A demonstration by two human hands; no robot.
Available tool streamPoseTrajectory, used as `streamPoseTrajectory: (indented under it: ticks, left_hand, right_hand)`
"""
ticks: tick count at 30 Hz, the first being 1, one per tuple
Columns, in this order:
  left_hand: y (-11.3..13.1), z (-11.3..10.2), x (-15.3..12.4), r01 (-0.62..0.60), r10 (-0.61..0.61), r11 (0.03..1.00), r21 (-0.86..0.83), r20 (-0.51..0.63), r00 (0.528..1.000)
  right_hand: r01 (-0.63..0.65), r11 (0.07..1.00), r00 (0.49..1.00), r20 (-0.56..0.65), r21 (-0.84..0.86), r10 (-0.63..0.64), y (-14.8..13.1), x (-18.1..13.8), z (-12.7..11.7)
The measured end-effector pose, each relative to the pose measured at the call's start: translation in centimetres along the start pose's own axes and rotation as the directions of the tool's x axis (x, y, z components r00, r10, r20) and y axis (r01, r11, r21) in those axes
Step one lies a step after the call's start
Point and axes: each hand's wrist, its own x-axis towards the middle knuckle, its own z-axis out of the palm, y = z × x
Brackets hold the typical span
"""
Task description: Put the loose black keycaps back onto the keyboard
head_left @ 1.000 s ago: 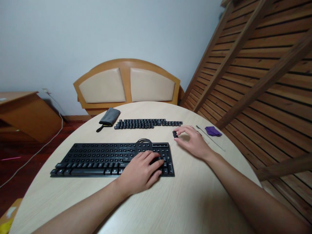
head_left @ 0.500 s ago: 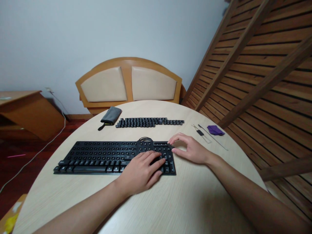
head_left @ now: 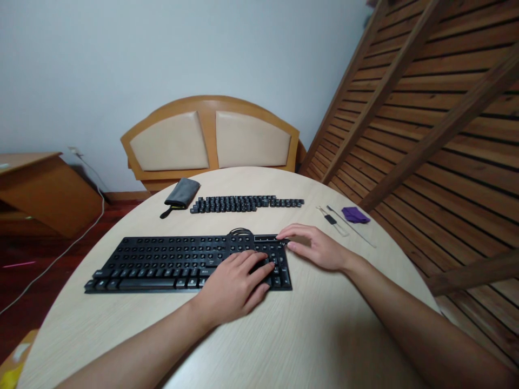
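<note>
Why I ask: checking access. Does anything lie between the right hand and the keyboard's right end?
Nothing visible does: the right hand has its fingertips at the upper right corner of the keyboard. The left hand rests on it nearby, not between them.

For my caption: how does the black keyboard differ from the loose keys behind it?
The keyboard is one long board; the loose keys are many small pieces in rows. The left hand and right hand touch the keyboard's right end; nothing touches the loose keys. The keyboard lies nearer the person than the loose keys. Both are black.
</note>
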Motion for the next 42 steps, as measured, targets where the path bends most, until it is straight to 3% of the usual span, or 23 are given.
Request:
streamPoseTrajectory:
  ticks: [11, 42]
  left_hand:
    - [-0.04, 0.1, -0.03, 0.007, -0.007, 1.0, -0.004, 0.018, 1.0]
    - [0.18, 0.03, 0.02, 0.004, -0.004, 1.0, 0.006, -0.009, 1.0]
  right_hand:
    - [-0.033, 0.996, 0.999, -0.027, 0.083, 0.035, -0.43, -0.02, -0.16]
    - [0.128, 0.99, 0.985, 0.125, -0.06, -0.12, 0.3, 0.38, 0.15]
